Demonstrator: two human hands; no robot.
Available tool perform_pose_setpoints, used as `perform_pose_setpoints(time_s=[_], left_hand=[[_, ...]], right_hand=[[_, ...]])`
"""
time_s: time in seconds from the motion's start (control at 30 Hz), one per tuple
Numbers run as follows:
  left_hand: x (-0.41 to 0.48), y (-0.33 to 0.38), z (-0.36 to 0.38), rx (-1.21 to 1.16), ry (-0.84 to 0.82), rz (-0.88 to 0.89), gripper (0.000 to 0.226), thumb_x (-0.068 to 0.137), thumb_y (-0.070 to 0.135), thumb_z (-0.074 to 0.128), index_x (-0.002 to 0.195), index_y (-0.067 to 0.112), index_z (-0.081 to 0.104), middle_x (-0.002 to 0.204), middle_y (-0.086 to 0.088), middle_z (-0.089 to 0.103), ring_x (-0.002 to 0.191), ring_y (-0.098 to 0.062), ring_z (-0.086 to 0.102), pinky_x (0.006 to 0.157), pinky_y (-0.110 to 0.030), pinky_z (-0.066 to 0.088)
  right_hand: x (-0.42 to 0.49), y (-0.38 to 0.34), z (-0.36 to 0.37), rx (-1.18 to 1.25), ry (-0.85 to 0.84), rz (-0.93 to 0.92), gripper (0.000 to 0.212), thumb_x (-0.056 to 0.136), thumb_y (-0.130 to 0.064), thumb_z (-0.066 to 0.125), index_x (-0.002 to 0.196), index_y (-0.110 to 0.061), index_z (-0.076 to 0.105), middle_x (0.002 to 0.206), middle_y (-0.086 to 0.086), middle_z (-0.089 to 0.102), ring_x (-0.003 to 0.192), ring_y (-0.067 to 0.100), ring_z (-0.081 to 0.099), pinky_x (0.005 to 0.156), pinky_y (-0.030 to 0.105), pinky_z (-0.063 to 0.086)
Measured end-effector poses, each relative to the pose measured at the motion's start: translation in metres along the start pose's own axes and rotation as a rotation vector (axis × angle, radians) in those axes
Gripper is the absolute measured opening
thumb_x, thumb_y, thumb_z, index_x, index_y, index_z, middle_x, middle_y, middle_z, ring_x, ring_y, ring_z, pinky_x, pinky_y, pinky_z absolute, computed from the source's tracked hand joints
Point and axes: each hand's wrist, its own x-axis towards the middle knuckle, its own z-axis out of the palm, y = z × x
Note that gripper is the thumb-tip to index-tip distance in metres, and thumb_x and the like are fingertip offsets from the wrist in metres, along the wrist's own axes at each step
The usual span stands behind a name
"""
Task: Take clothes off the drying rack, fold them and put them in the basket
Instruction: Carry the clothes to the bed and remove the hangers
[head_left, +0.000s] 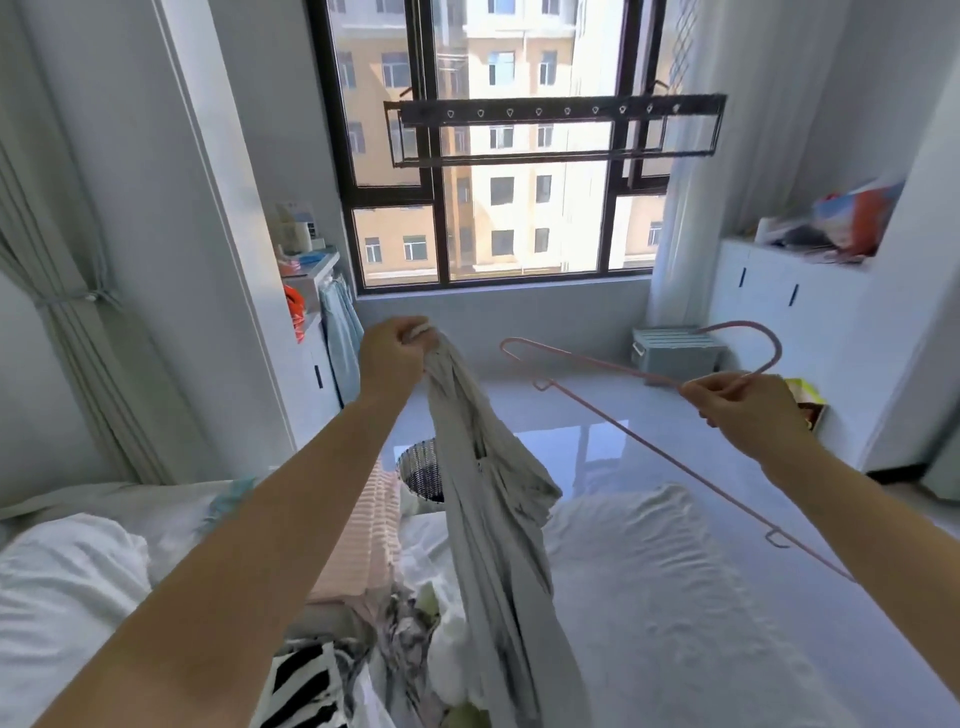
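Head view, looking down over the bed: the grey garment (488, 509) hangs in the air above the bed (649, 571), bunched at its top end in the left hand (395, 358), whose fingers are curled tight round the gathered cloth. It looks to be a thin, soft jersey. It droops in long limp folds with no stiffness at all, so I would judge it light and easy to lift but floppy, needing a flat surface and both hands at the shoulders or hem to fold squarely. Held by one bunch as it is, it will only twist.

The right hand (743, 410) pinches a pink hanger (777, 348) at the base of its hook, well apart from the garment. The hanger is thin, rigid wire with small loops along its arms, and it weighs next to nothing, though those loops could snag knit fabric.

Below the garment lies a heap of other clothes: a pink ribbed piece (363, 535) and a black-and-white striped one (306, 686), both soft and crumpled. The bedding is white, puffy and rumpled, a yielding surface for folding.

Past the bed's edge a woven basket (423, 470) stands on the glossy pale floor, partly hidden by the garment. The drying rack (556, 130), a dark metal frame with a row of holes, hangs across the window.
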Motion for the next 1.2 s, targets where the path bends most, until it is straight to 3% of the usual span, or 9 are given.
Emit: perform_pose_setpoints(time_s=[0.13, 0.3, 0.4, 0.53, 0.67, 0.8, 1.03, 1.1, 1.2], left_hand=[[-0.015, -0.047, 0.026, 0.305, -0.239, -0.055, 0.064, 0.085, 0.016, 0.071, 0.141, 0.006, 0.041, 0.13, -0.019, 0.054, 0.118, -0.032, 0.053, 0.099, -0.042, 0.045], [-0.063, -0.055, 0.044, 0.52, -0.333, 0.448, 0.061, 0.083, 0.033, 0.068, 0.137, 0.009, 0.049, 0.133, -0.013, 0.055, 0.122, -0.033, 0.05, 0.103, -0.043, 0.039], [-0.087, -0.052, 0.042, 0.552, -0.51, 0.505, 0.057, 0.084, 0.04, 0.067, 0.135, 0.019, 0.052, 0.131, -0.005, 0.059, 0.119, -0.027, 0.053, 0.104, -0.04, 0.038], [-0.11, -0.067, 0.019, 0.511, -0.619, 0.339, 0.05, 0.078, 0.061, 0.053, 0.104, 0.023, 0.071, 0.094, 0.003, 0.07, 0.087, -0.017, 0.064, 0.078, -0.035, 0.052], [-0.137, -0.102, -0.034, 0.477, -0.524, 0.186, 0.032, 0.085, 0.042, 0.067, 0.084, 0.01, 0.072, 0.066, 0.009, 0.056, 0.059, -0.009, 0.048, 0.059, -0.01, 0.034], [-0.187, -0.168, -0.112, 0.383, -0.365, -0.042, 0.012, 0.087, 0.025, 0.068, 0.084, 0.015, 0.074, 0.07, 0.006, 0.068, 0.064, -0.006, 0.058, 0.062, -0.022, 0.045], [-0.311, -0.288, -0.269, 0.405, 0.069, -0.504, 0.009, 0.088, 0.016, 0.067, 0.09, 0.017, 0.076, 0.077, 0.017, 0.065, 0.076, 0.003, 0.061, 0.067, -0.01, 0.041], [-0.351, -0.317, -0.307, 0.422, 0.18, -0.629, 0.009, 0.087, 0.014, 0.068, 0.09, 0.015, 0.076, 0.076, 0.018, 0.066, 0.079, -0.005, 0.064, 0.066, -0.007, 0.04], [-0.409, -0.358, -0.354, 0.437, 0.297, -0.825, 0.015, 0.09, 0.016, 0.065, 0.087, 0.005, 0.075, 0.073, -0.004, 0.07, 0.076, -0.026, 0.064, 0.059, -0.017, 0.039]], right_hand=[[0.0, 0.011, 0.012, 0.006, -0.057, 0.013, 0.007, 0.087, -0.013, 0.068, 0.084, -0.007, 0.069, 0.063, 0.001, 0.06, 0.055, 0.008, 0.055, 0.054, 0.018, 0.041], [-0.008, 0.017, 0.054, -0.05, -0.254, -0.008, 0.006, 0.083, -0.007, 0.071, 0.078, -0.01, 0.071, 0.06, -0.004, 0.062, 0.045, -0.007, 0.054, 0.051, 0.009, 0.043], [-0.023, 0.007, 0.089, -0.044, -0.424, -0.039, 0.003, 0.083, -0.003, 0.069, 0.082, -0.005, 0.072, 0.062, -0.001, 0.062, 0.046, -0.004, 0.053, 0.052, 0.009, 0.044], [-0.052, -0.009, 0.142, -0.025, -0.592, -0.101, 0.004, 0.082, 0.0, 0.071, 0.078, -0.001, 0.073, 0.068, 0.013, 0.066, 0.06, 0.018, 0.058, 0.068, 0.036, 0.052], [-0.082, -0.012, 0.194, -0.009, -0.709, -0.145, 0.034, 0.078, 0.0, 0.073, 0.059, -0.029, 0.072, 0.076, 0.019, 0.069, 0.067, 0.025, 0.06, 0.074, 0.052, 0.052], [-0.118, -0.002, 0.247, -0.087, -0.778, -0.157, 0.009, 0.084, -0.02, 0.073, 0.093, -0.022, 0.071, 0.089, -0.008, 0.068, 0.085, 0.01, 0.066, 0.085, 0.03, 0.053], [-0.213, 0.032, 0.344, -0.208, -0.983, -0.11, 0.02, 0.088, -0.021, 0.067, 0.107, -0.015, 0.071, 0.096, -0.004, 0.07, 0.09, 0.012, 0.066, 0.083, 0.029, 0.051], [-0.242, 0.039, 0.37, -0.228, -1.07, -0.1, 0.025, 0.089, -0.025, 0.067, 0.113, -0.019, 0.069, 0.1, -0.009, 0.068, 0.092, 0.006, 0.064, 0.088, 0.029, 0.052], [-0.281, 0.049, 0.406, -0.246, -1.183, -0.063, 0.025, 0.09, -0.029, 0.065, 0.114, -0.023, 0.068, 0.103, -0.011, 0.068, 0.095, 0.001, 0.063, 0.089, 0.026, 0.051]])
